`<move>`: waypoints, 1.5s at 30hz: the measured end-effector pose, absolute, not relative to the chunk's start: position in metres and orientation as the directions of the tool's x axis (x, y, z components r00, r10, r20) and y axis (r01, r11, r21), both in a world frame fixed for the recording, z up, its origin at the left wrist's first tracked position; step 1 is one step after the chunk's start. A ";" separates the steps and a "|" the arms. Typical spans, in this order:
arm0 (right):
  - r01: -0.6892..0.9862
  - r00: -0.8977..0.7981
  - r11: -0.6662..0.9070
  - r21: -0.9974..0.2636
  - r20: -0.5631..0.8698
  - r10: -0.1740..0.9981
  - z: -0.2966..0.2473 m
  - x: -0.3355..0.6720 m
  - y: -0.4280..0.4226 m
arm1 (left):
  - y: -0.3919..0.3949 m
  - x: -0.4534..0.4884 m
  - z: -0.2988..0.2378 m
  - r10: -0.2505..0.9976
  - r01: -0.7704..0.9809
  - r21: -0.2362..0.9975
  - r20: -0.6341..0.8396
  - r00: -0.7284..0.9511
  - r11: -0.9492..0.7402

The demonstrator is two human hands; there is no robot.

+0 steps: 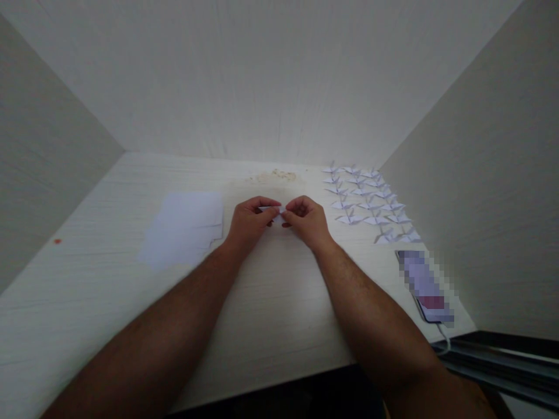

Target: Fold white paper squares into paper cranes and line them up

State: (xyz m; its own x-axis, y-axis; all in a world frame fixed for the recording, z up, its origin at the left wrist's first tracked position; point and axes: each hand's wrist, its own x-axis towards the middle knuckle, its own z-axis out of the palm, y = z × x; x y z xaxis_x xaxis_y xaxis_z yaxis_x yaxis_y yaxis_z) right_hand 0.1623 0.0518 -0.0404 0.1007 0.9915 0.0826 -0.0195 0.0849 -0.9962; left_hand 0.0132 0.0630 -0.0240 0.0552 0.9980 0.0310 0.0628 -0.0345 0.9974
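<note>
Between my two hands, over the middle of the table, is a small piece of folded white paper [279, 216]. My left hand [254, 220] pinches its left side between thumb and fingers. On the other side, the thumb and forefinger of my right hand [307, 220] close on the paper. My fingers cover much of it, so its exact folded shape is hard to make out. Several white origami cranes [369, 205] stand in rows to the right of my right hand. Left of my left hand lie sheets of white paper [186, 224], overlapping one another.
The pale table [271, 326] is enclosed by walls at the back and both sides. A phone [423, 285] with a white cable [444, 337] lies near the right edge. A brownish stain [283, 174] marks the far side, and a small orange spot [57, 241] the left.
</note>
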 end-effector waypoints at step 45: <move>-0.117 0.030 0.017 -0.993 0.014 0.999 -0.033 0.163 0.048 | 0.062 0.011 -0.023 0.994 0.204 0.974 0.085 0.073 -0.099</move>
